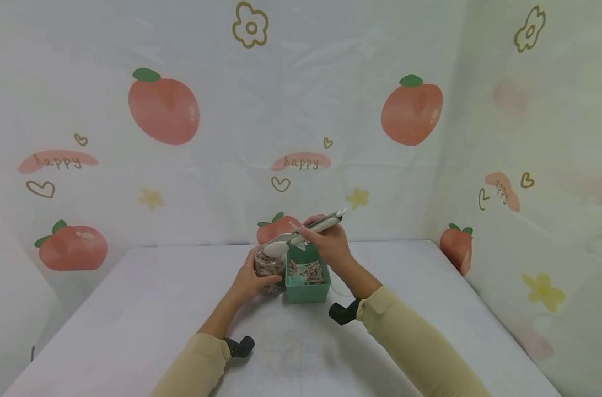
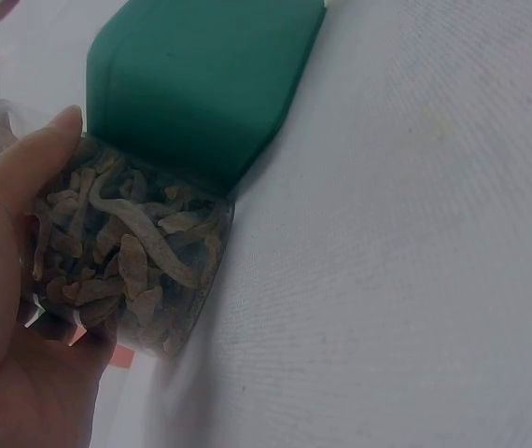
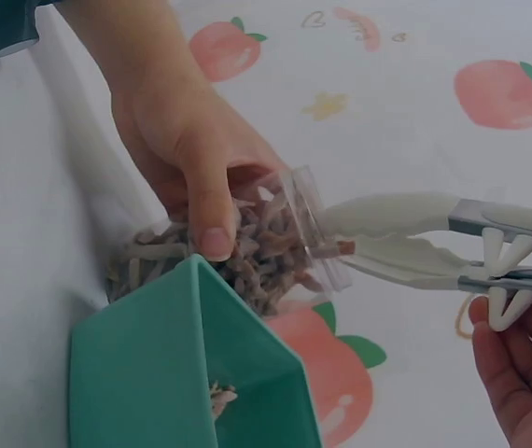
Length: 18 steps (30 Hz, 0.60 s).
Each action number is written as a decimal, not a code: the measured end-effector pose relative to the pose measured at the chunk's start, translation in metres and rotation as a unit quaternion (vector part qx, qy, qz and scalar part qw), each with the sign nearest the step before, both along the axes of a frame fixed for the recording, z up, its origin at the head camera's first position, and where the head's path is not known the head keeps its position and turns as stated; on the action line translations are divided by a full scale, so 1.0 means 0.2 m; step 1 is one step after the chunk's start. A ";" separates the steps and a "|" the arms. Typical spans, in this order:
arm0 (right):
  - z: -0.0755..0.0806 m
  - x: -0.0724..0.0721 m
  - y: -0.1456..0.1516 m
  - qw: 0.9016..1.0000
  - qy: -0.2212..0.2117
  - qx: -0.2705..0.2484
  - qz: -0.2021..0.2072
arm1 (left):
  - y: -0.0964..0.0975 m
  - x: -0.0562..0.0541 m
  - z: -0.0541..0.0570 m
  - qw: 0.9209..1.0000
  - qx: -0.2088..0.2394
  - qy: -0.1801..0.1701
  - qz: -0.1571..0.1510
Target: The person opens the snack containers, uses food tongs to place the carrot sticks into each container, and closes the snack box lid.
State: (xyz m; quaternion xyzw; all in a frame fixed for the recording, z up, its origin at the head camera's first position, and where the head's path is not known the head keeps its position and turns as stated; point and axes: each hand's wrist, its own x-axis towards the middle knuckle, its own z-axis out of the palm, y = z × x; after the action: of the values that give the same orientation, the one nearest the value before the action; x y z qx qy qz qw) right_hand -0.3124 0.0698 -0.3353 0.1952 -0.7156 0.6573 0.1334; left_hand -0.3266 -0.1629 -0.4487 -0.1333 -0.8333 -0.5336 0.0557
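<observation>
My left hand (image 1: 248, 280) grips a clear plastic jar (image 2: 135, 252) filled with brown-grey dried strips, thumb on one side and fingers round the other. My right hand (image 1: 329, 242) holds food tongs (image 1: 321, 225) with white tips and grey metal arms. In the right wrist view the tips of the tongs (image 3: 387, 238) are at the jar's mouth, with a brown piece by the lower tip. Right beside the jar stands a green box (image 1: 307, 294) with some of the same dried strips (image 1: 312, 272) inside.
A white cloth covers the table (image 1: 107, 325). Behind it hangs a pale backdrop (image 1: 221, 182) printed with peaches and flowers. A clear round lid-like edge (image 1: 342, 288) shows just right of the green box. Black camera mounts sit at both wrists.
</observation>
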 end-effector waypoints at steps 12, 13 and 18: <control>0.05 -0.02 0.05 0.999 0.017 0.024 -0.028 | 0.00 0.00 0.01 1.000 0.007 0.005 0.001; 0.05 -0.02 0.05 0.999 0.018 0.027 -0.028 | 0.00 0.00 0.01 1.000 0.008 0.005 0.000; 0.06 0.00 0.09 0.999 0.027 0.024 -0.020 | 0.00 0.00 0.00 1.000 0.009 0.003 -0.006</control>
State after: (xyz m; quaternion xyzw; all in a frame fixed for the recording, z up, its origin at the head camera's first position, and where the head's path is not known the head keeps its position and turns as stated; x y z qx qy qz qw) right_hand -0.3132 0.0870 -0.3236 0.2019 -0.7310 0.6316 0.1611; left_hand -0.3269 -0.1639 -0.4488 -0.1396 -0.8273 -0.5413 0.0556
